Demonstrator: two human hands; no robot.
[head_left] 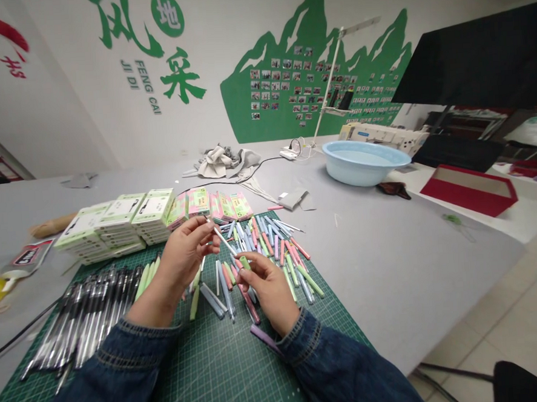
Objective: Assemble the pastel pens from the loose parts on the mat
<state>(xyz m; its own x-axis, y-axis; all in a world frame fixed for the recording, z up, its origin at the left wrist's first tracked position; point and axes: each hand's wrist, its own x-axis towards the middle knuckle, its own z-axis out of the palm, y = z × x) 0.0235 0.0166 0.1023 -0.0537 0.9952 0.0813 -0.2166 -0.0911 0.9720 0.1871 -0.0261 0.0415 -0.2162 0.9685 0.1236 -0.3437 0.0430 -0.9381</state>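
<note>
The left hand pinches a white stick by its far end, presumably for steadiness; the right hand holds a green tube in a narrow grip.

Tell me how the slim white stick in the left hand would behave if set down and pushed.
The slim white stick probably feels light, being thin, and stiff, since it runs straight from the left hand toward the right hand. Its rod-like shape suggests it might roll.
</note>
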